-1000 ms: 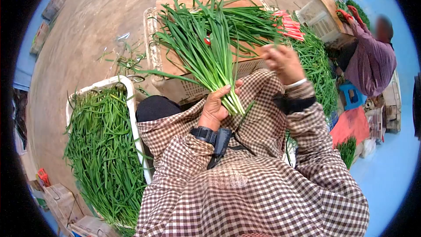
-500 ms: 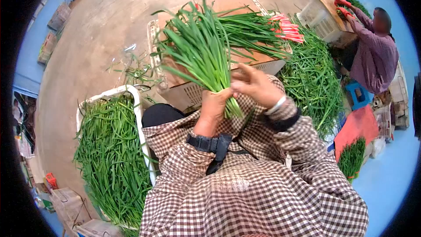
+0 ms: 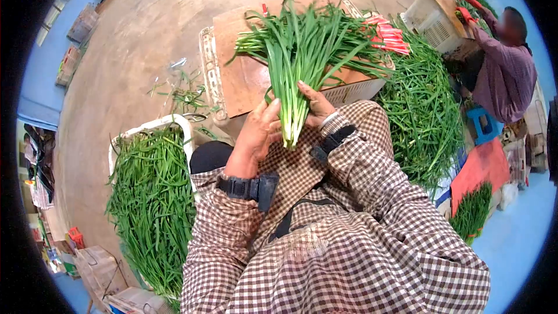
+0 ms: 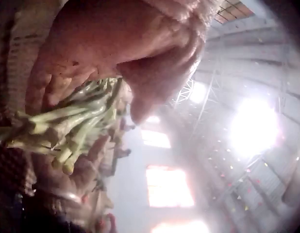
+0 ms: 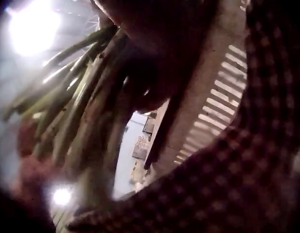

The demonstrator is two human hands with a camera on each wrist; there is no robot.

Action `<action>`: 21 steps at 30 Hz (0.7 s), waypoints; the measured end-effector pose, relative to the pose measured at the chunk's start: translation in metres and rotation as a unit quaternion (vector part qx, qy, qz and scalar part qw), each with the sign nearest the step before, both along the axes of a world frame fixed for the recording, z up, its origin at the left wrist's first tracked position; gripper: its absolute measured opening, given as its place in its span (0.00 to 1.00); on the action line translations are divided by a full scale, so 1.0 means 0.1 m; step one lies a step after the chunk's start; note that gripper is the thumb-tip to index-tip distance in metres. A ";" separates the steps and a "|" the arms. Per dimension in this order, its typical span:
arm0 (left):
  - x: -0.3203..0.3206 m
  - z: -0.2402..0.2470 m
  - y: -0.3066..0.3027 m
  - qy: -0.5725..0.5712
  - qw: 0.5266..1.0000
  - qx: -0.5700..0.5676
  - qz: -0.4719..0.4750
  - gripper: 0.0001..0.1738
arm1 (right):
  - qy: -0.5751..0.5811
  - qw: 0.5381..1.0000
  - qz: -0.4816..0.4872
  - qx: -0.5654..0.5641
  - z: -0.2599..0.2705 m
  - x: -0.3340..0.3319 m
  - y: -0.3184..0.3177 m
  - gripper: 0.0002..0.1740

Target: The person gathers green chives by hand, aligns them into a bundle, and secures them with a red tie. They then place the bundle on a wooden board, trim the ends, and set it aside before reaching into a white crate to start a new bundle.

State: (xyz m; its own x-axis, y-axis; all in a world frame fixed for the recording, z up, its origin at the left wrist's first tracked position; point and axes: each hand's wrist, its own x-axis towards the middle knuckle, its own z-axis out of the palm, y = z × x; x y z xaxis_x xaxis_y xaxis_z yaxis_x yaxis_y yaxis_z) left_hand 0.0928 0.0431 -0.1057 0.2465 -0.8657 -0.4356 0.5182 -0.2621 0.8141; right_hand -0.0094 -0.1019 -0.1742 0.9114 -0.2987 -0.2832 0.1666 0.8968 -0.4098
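In the head view a bunch of long green stalks (image 3: 293, 90) stands between both hands, its pale ends down over the checked lap and its leaves fanned out above a board. The left hand (image 3: 254, 134) holds the bunch from the left side, and the right hand (image 3: 317, 106) from the right, thumb along the stalks. The left wrist view shows pale cut ends (image 4: 67, 145) between the left hand (image 4: 116, 43) and the other hand. Dark in the right wrist view, the right hand (image 5: 155, 53) is against the stalks (image 5: 77, 107).
Beneath the leaves is a brown board (image 3: 238, 84) on a white crate. More bunches with red-and-white bands (image 3: 388, 35) lie at its right. A white-rimmed tub (image 3: 187, 134) of greens stands left, a heap of greens (image 3: 421, 110) right. Another person (image 3: 505, 81) sits at the far right.
The right hand has come in from the right and now holds the bunch's right side. The left hand has shifted left around the stalks, and the bunch stands more upright.
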 end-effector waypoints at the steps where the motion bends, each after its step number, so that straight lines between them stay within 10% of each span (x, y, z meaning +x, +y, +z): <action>1: 0.00 -0.14 0.02 0.052 0.998 -0.029 0.016 0.23 | -0.031 0.999 0.032 0.003 0.02 -0.04 0.01 0.26; 8: -0.11 -0.19 0.02 0.084 0.982 -0.023 0.168 0.19 | -0.078 0.995 0.049 -0.027 0.03 -0.10 0.00 0.31; 11: -0.01 -0.65 0.00 0.297 0.945 -0.136 0.028 0.21 | -0.044 0.998 0.031 -0.040 -0.04 -0.10 -0.02 0.27; 21: -0.29 -0.64 -0.16 0.387 0.900 -0.155 -0.129 0.24 | 0.124 0.936 0.056 -0.324 0.31 -0.30 -0.04 0.24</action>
